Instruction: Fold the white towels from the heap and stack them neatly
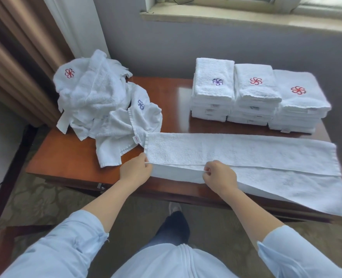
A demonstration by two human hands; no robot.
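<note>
three stacks (254, 93), one heap (103, 101) (one towel (246, 155) pinched)

A long white towel (236, 157) lies stretched across the near edge of the desk (69, 157), folded lengthwise, its near flap lifted at the left end and its right end drooping over the edge. Just left of that towel sits the heap (103, 101) — crumpled white towels, red and blue flower emblems showing. Behind the towel stand three neat stacks (256, 97) of folded towels, side by side — emblems on top.
</note>
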